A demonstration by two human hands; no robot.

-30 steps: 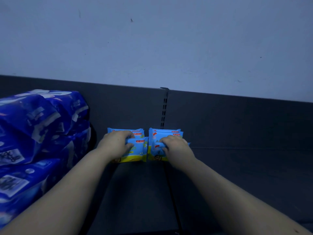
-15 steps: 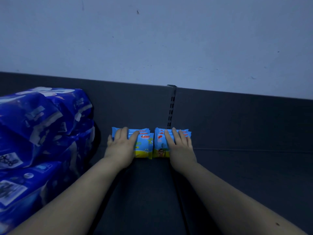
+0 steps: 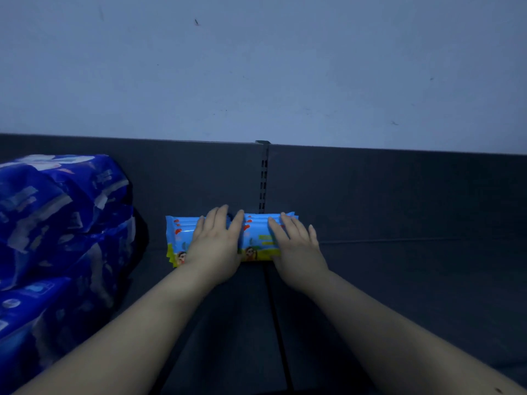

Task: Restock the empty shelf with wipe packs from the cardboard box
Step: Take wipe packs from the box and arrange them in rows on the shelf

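Observation:
Two small stacks of light blue wipe packs stand side by side against the dark back panel of the shelf point(image 3: 399, 280). My left hand point(image 3: 215, 242) lies flat with straight fingers on the front of the left stack point(image 3: 179, 235). My right hand point(image 3: 296, 245) presses flat the same way on the right stack point(image 3: 258, 238). Neither hand grips a pack. The cardboard box is out of view.
Large dark blue plastic-wrapped bundles point(image 3: 57, 238) fill the shelf's left side, close to the left stack. A slotted upright point(image 3: 263, 181) divides the back panel behind the packs. A seam runs down the shelf floor between my arms. The pale wall rises above.
Both hands went from curled around the packs to flat, straight-fingered contact on their fronts. The stacks now sit closer to the back panel and tighter together.

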